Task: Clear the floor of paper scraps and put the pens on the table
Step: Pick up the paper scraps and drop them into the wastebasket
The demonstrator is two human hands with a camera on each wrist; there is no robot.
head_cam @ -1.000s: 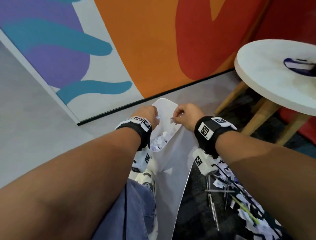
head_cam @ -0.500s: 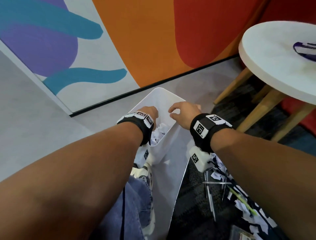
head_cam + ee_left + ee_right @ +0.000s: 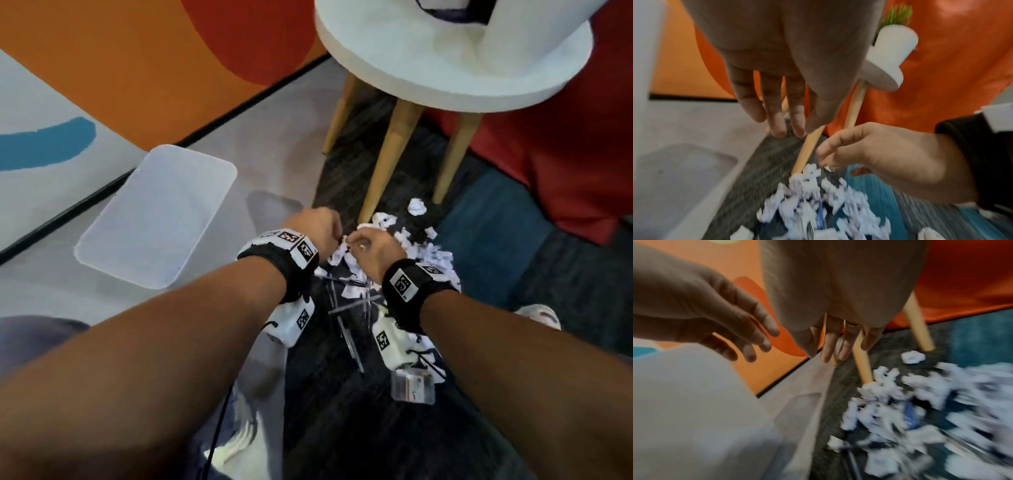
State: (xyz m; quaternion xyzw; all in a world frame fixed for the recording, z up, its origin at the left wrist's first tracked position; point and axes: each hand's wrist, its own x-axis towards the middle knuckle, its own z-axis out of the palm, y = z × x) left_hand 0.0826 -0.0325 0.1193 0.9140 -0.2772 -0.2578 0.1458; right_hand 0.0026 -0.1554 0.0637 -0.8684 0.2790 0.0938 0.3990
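— Where the head view looks down past both forearms, what lies on the floor?
— Crumpled white paper scraps (image 3: pixel 404 246) are heaped on the dark carpet at the foot of the round white worktop (image 3: pixel 455 68), against one of its pale wooden legs (image 3: pixel 387 161). Thin dark pens (image 3: pixel 349 322) lie crossed on the carpet just nearer than the heap, between the wrists.
— State of each grip?
— Left hand (image 3: pixel 317 228): fingers straight and relaxed above the floor, holding nothing. Right hand (image 3: pixel 371 248): above the heap; the wrist view shows its fingers extended downward, nothing plainly held.
— Anything else?
— One translucent white plastic bin (image 3: pixel 156 217) stands on the grey floor left of the hands, beside the orange wall — apart from the heap.
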